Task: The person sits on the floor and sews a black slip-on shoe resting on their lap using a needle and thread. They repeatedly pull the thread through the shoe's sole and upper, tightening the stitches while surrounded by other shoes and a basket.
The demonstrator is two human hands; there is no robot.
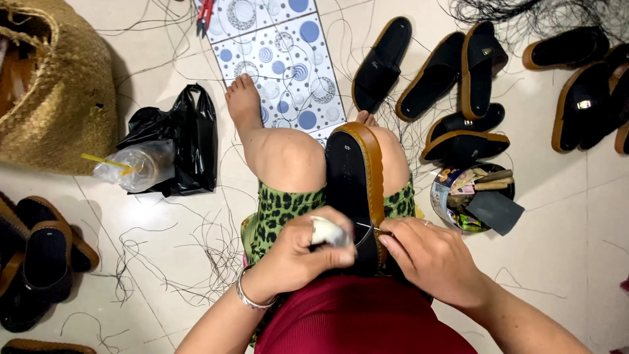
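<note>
here a black flat sandal with a tan stitched edge band [357, 177] is held upright between the knees, its long axis running away from the body, toe end farthest and heel end down by the hands. the left hand [298, 252] is closed around a small whitish rounded handle [327, 231], from which a thin metal needle or awl tip [367, 227] is pointed rightward at the tan band. the right hand [429, 255] is set on the far side of that band, fingertips pinched tightly at the edge just where the tip arrives; whether a thread is caught between them cannot be told. so the sandal's edge lies between the two hands, touching both, with the right hand the nearer to the seam.

the sole is seen as matte, dark and smooth, the band as firm, leather-like and ribbed along its rim. loose black threads [196, 255] are strewn in thin curls over the glossy pale tiled floor [563, 216]. more black sandals with tan soles [452, 78] are laid out to the right, others [46, 262] to the left. a round tin holding tools and a dark flat pad [475, 196] is placed just beside the right knee. a crumpled black plastic bag [180, 141], a clear plastic cup with a yellow straw [134, 167] and a coarse woven straw basket [59, 92] are grouped on the left, and a blue-dotted patterned mat [282, 59] is spread under the foot.
</note>
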